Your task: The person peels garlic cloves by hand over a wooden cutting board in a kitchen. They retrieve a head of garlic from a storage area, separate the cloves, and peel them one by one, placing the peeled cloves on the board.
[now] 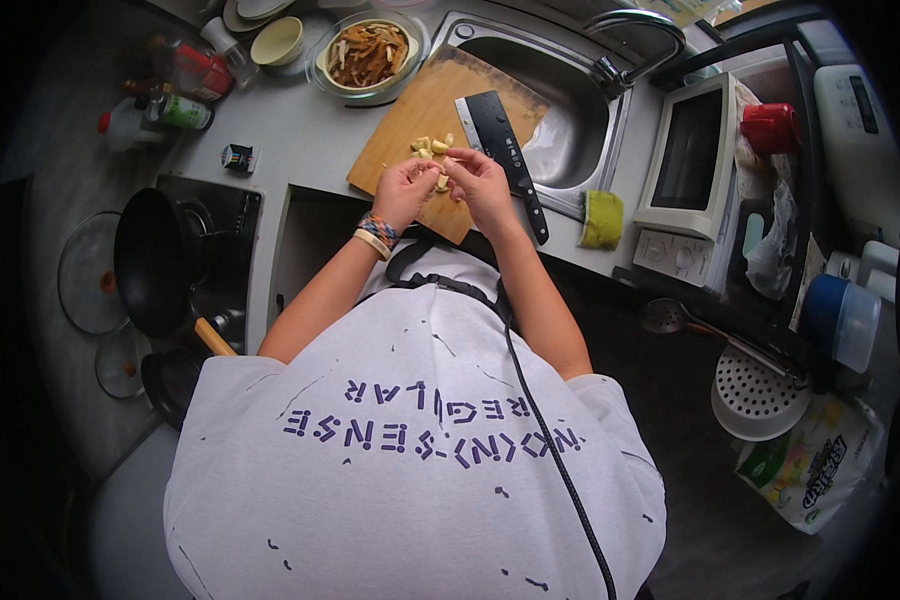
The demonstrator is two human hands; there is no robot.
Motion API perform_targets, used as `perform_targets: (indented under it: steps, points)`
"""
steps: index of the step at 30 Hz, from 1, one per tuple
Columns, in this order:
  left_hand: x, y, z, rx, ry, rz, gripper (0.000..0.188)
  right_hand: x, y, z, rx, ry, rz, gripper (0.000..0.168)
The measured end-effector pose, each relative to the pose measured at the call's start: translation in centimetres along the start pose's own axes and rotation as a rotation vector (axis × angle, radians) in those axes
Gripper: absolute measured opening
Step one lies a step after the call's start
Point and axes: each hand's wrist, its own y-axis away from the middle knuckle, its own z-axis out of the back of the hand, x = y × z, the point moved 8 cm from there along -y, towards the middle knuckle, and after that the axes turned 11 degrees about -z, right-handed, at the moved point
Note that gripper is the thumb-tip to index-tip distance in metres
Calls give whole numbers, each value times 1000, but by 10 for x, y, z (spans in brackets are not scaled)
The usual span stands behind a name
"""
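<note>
Over the near part of a wooden cutting board (397,120), my left hand (406,193) and my right hand (481,184) meet fingertip to fingertip. They pinch a small pale garlic clove (442,181), partly hidden by the fingers. Just beyond my fingertips, several peeled garlic cloves (423,145) lie in a loose group on the board. A cleaver (499,139) with a dark blade rests along the board's right side, right of my right hand. Its black riveted handle points towards me and reaches past the board's edge.
The board overlaps a steel sink (562,82) with a faucet (637,45). Beyond it stands a bowl of brown strips (369,54). A green sponge (601,219) and a microwave (682,150) are at right. A black wok (150,262) sits on the left stove; bottles (180,109) stand behind.
</note>
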Motion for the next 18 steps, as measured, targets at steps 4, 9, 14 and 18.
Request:
perform_targets:
  steps: [4,9,14,18]
  points:
    - [-4,0,0,-11,-2,-10,14,4,2,1,-30,72,29,21]
    - [-7,-1,-3,6,-1,-30,14,5,3,-5,36,82,25,24]
    - [-3,-1,-1,39,-23,-9,13,-5,-3,6,30,6,-51,25]
    - [7,-3,2,9,47,68,11,-11,-5,11,-8,-167,-137,22]
